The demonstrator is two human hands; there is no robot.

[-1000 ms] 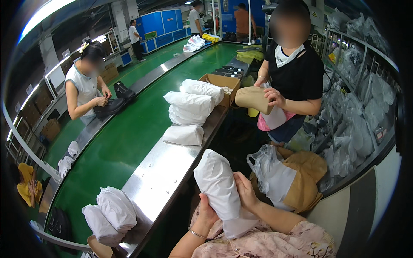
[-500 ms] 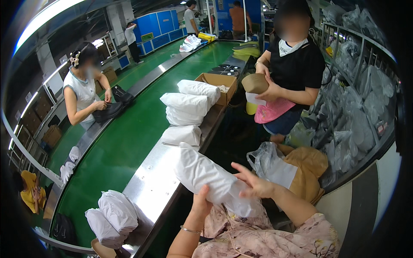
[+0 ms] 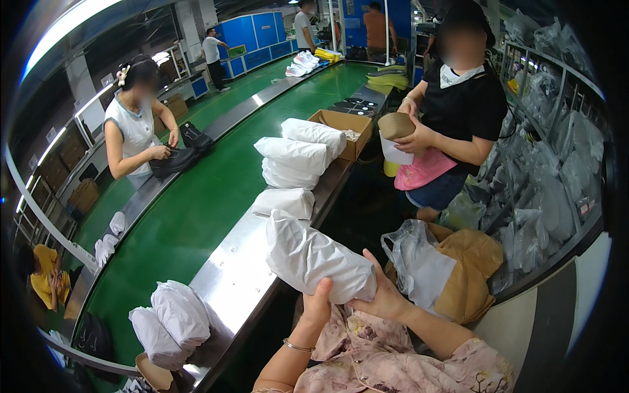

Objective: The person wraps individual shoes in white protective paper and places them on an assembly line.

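Between my two hands is a long white paper-wrapped bundle [image 3: 314,257], held above the near edge of the metal ledge. My left hand [image 3: 320,302] grips its near side from below, the thumb lying on the paper. Around the bundle's right end is my right hand [image 3: 382,291], its fingers on the far side and its palm against the folded end. What lies inside the paper is hidden. Just beyond it on the ledge lies a single white wrapped bundle [image 3: 284,203], with several more white wrapped bundles [image 3: 296,156] stacked behind.
Two white wrapped bundles [image 3: 180,313] lie at the ledge's near left. The green conveyor belt [image 3: 216,173] runs alongside. A cardboard box [image 3: 362,144] stands past the stack. One co-worker handles black shoes [image 3: 171,162]; another holds brown and white sheets [image 3: 396,134]. Brown paper [image 3: 468,268] sits at right.
My right hand has closed round the bundle's right end, where loose paper hung before; that end is now folded in. The co-worker on the right has shifted the sheets slightly.
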